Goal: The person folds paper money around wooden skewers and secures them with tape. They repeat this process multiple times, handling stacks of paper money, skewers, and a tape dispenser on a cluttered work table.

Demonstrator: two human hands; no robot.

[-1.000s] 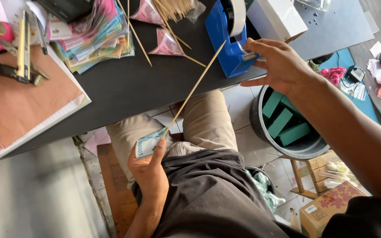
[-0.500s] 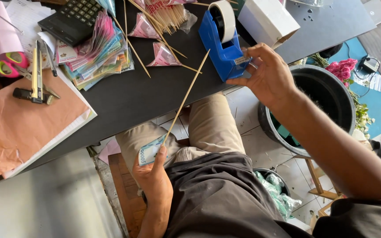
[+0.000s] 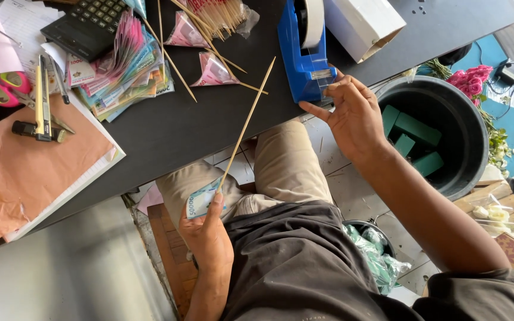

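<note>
My left hand [image 3: 207, 233] rests on my lap and grips a folded banknote [image 3: 200, 201] together with a long thin wooden skewer [image 3: 247, 122] that slants up over the black table [image 3: 209, 125]. My right hand [image 3: 352, 116] is raised at the table's edge, its fingertips pinching the clear tape end at the front of a blue tape dispenser [image 3: 304, 59]. Two banknotes folded into pink cones [image 3: 212, 71] lie on the table among loose skewers.
A fanned pile of banknotes [image 3: 123, 71], a calculator [image 3: 87, 27], pink scissors [image 3: 7, 86], a stapler and brown paper [image 3: 25, 172] lie at the left. A white box [image 3: 364, 24] sits behind the dispenser. A black tub [image 3: 447, 178] with green foam blocks stands on the floor at right.
My right hand has drawn slightly back from the dispenser toward me, fingers pinched at the tape. The view has shifted, showing more of the table. My left hand keeps the note and skewer.
</note>
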